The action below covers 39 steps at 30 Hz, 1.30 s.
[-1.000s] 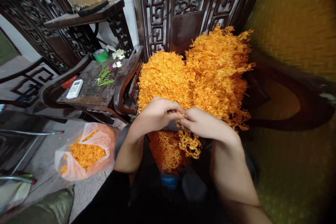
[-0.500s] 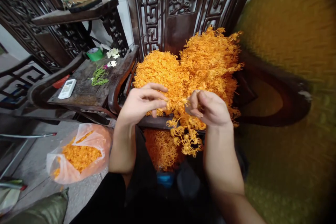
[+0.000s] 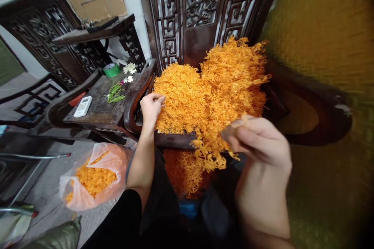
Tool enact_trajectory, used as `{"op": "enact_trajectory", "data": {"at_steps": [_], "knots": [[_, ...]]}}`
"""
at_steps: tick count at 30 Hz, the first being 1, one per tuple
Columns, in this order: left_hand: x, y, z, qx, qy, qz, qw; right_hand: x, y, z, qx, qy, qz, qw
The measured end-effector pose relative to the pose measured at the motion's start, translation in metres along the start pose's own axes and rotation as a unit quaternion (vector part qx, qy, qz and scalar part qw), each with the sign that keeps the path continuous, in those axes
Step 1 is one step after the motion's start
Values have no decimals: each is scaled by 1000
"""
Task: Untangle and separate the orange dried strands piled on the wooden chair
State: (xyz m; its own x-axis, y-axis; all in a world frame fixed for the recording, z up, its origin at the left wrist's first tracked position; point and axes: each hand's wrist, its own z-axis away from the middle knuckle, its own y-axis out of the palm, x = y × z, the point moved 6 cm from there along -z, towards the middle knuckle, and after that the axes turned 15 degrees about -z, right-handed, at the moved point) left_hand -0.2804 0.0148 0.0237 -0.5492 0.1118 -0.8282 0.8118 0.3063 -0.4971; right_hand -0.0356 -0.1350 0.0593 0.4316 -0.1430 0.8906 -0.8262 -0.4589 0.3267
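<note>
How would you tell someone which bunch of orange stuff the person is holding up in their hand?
Start at the carved dark wooden chair heaped with a big orange pile of frilly sprigs. At its front edge, the right hand pinches one small orange sprig. Unlike the heap, it dangles loose over the seat's edge; the left hand only touches the heap's left side.
</note>
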Motion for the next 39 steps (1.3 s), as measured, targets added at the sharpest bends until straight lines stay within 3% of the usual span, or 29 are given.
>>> {"op": "enact_trajectory", "data": {"at_steps": [2, 4, 9, 11, 14, 15, 17, 20, 24, 26, 28, 30, 32, 36, 39], "knots": [[-3, 7, -28, -4, 25, -2, 1000, 12, -13, 6, -62, -61, -50, 995], [-21, 21, -55, -12, 86, -16, 996, 14, -24, 5, -111, -76, -78, 988], [-63, 60, -102, -119, 189, -145, 964, 2, -31, -8, -101, -42, -93, 990], [-62, 82, -112, -69, 203, -247, 945, -2, -33, -10, -92, -40, -96, 990], [-48, 113, -120, 72, 209, -371, 902, -8, -40, -14, -103, -32, -115, 987], [-45, 117, -121, 94, 211, -386, 893, -10, -42, -15, -112, -32, -127, 985], [-50, 114, -120, 74, 222, -376, 897, -12, -48, -20, -132, -35, -162, 977], [-74, 89, -91, 18, 255, -286, 923, -13, -51, -28, -145, -49, -224, 963], [-108, 51, 5, 80, 302, -107, 944, -12, -41, -35, -136, -74, -217, 964], [-116, 36, 56, 81, 323, -93, 938, -11, -32, -38, -125, -89, -204, 967], [-116, 35, 89, 110, 342, -108, 927, -11, -24, -39, -114, -95, -199, 969], [-110, 41, 100, 150, 356, -107, 916, -11, -18, -40, -116, -92, -186, 971], [-104, 44, 97, 170, 374, -82, 908, -11, -17, -40, -129, -88, -161, 975], [-97, 34, 80, 131, 393, -26, 910, -15, -19, -38, -157, -73, -101, 980], [-91, 24, 71, 127, 334, 28, 933, -22, -23, -35, -196, -72, -32, 977]]}}
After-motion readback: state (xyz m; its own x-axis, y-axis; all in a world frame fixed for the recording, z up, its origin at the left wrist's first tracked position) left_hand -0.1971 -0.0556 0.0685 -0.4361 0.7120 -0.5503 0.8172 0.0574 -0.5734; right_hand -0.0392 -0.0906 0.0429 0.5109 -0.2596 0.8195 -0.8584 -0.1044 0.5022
